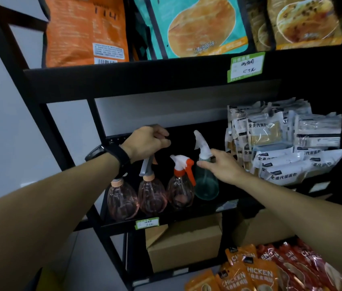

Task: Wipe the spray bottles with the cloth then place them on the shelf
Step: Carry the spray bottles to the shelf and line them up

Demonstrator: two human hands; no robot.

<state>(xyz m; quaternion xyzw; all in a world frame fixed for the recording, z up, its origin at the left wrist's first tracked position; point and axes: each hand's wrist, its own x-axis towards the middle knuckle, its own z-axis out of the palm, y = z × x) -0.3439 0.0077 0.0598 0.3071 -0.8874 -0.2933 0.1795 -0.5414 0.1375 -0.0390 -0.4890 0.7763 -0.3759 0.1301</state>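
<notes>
Several spray bottles stand in a row on the black shelf (189,219). The leftmost pink bottle (122,201) has its head hidden behind my left wrist. My left hand (148,142) grips the top of the grey spray head of the second pink bottle (152,196). A third pink bottle (180,194) has a white and orange trigger. My right hand (223,165) holds the neck of the teal bottle (206,186), thumb across its front, just below the white sprayer. No cloth is in view.
White food packets (281,143) are stacked on the same shelf to the right of the bottles. A cardboard box (184,246) sits on the level below, beside orange and red chicken snack packs (254,271). Large bags (203,26) fill the upper shelf. A grey wall lies left.
</notes>
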